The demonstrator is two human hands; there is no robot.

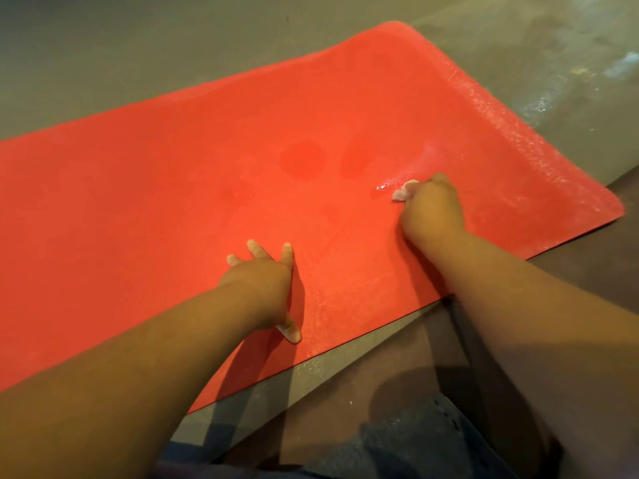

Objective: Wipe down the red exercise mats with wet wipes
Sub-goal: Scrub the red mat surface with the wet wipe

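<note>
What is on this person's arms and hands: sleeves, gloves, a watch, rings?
Nothing visible: the left hand and right hand show no glove, watch or ring, and no sleeve reaches into view. Faded blue denim shows at the bottom edge.

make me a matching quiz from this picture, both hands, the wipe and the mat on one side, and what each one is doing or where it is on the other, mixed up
Column one:
1. left hand
2. right hand
3. wet wipe
4. red mat

Column two:
A. lies on the grey floor
B. bunched up, poking out of a fist
C. fingers spread, resting on the mat
D. curled round the wipe

Pairs: 1-C, 2-D, 3-B, 4-A
</note>
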